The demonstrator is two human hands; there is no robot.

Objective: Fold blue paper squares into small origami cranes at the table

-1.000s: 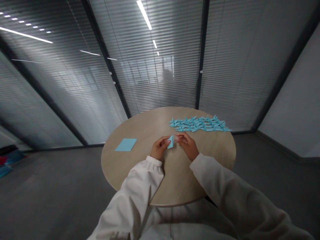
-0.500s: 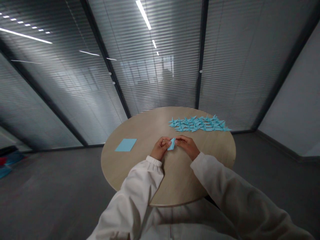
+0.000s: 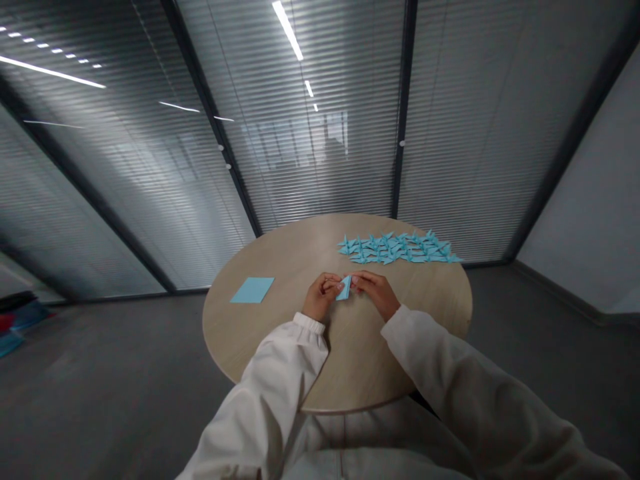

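A small piece of folded blue paper [image 3: 345, 289] is held between my two hands over the middle of the round table. My left hand [image 3: 321, 295] pinches its left side between thumb and fingers. On the other side my right hand [image 3: 375, 291] has its fingertips closed on the paper's upper right edge. Fingers cover part of the folds. To the left lies a flat blue sheet of paper [image 3: 252, 290]. Several blue folded paper cranes [image 3: 397, 248] sit close together in rows beyond my right hand.
The round wooden table [image 3: 280, 347] has its near edge at my lap. Behind it stands a glass wall with blinds [image 3: 320, 180] in dark frames. On the grey floor at far left are dark, red and blue items [image 3: 20, 313], too blurred to name.
My right fingertips have shifted very slightly along the folded paper's right edge. The left hand, the flat sheet and the cranes stay as they were.
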